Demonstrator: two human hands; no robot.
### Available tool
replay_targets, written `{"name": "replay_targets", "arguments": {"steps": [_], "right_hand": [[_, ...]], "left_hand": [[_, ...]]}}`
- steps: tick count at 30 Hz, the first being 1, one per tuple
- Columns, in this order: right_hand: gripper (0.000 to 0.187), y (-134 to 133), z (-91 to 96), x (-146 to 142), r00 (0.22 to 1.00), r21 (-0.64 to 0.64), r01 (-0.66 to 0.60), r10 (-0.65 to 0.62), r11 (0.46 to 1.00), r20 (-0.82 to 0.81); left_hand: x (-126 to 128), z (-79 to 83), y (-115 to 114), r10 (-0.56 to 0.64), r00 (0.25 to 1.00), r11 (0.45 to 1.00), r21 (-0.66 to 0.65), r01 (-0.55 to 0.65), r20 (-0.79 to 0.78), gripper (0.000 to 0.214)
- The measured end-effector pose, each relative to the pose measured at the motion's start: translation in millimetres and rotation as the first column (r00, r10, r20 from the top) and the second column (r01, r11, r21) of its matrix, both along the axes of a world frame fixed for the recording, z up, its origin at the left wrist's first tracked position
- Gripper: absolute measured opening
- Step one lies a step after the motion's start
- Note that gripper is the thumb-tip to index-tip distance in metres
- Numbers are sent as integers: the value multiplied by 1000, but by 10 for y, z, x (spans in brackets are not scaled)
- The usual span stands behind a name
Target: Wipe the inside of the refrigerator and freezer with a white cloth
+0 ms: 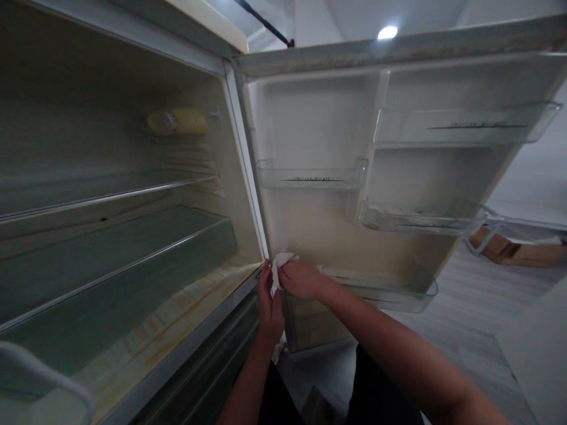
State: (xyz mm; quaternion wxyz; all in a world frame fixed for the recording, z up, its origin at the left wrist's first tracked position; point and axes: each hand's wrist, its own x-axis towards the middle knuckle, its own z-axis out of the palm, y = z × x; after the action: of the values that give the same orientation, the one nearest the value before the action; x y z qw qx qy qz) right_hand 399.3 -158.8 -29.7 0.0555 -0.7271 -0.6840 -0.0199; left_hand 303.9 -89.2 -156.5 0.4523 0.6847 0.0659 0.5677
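Note:
In the head view, my right hand [302,280] is closed on a crumpled white cloth [282,261], pressed to the inner hinge edge of the open fridge door [310,227]. Just left of it, my left hand [270,307] points upward, its fingers and thumb closed around the edge of the door seal [264,236]; the exact grip is partly hidden. Beside my left hand runs the front edge of the fridge compartment [186,345], whose floor has brownish-yellow stains.
Clear door bins [312,176] jut out from the door, one just beyond my right wrist. Glass shelves [110,198] cross the fridge. A yellowish bottle [177,121] lies at the back. A white curved cable or handle [44,372] is at lower left. A cardboard box [518,247] sits on the floor.

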Motion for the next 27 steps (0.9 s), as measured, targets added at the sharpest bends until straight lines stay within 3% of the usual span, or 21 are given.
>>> {"name": "replay_targets", "arguments": {"steps": [3,5,7,9,12,14,16,19,22,27], "right_hand": [[40,-324,-137,-212,999,217,-38,41,975,-8],[46,-542,-254,-263,991,231,-132,131,964,18],[67,-665,-359,-269,981,201,-194,192,960,30],[71,-666,-441,-262,984,217,-179,176,960,32],[51,-493,-513,-262,996,289,53,-70,956,49],[36,-326,-523,-278,963,252,232,-258,939,77],[26,-157,-502,-310,931,143,332,-349,932,111],[27,60,-437,-373,916,6,396,-396,918,58],[30,172,-381,-394,903,-11,429,-429,903,-38],[31,-16,-292,-215,904,-38,427,-428,904,-26]], "left_hand": [[-135,-57,70,36,988,958,-288,10,153,54],[-184,-58,118,69,980,917,-398,11,188,54],[-195,-35,144,52,981,911,-412,30,186,54],[-181,-10,140,-6,991,931,-362,53,131,55],[-143,-8,116,-66,996,968,-236,80,65,52],[-120,-25,115,-53,996,981,-183,67,78,47],[-101,-31,125,-34,996,990,-137,45,85,45],[-76,5,130,-33,999,999,-27,34,41,46],[-56,61,115,-48,998,995,84,50,-26,48],[-30,124,133,-70,980,958,262,119,-186,50]]}}
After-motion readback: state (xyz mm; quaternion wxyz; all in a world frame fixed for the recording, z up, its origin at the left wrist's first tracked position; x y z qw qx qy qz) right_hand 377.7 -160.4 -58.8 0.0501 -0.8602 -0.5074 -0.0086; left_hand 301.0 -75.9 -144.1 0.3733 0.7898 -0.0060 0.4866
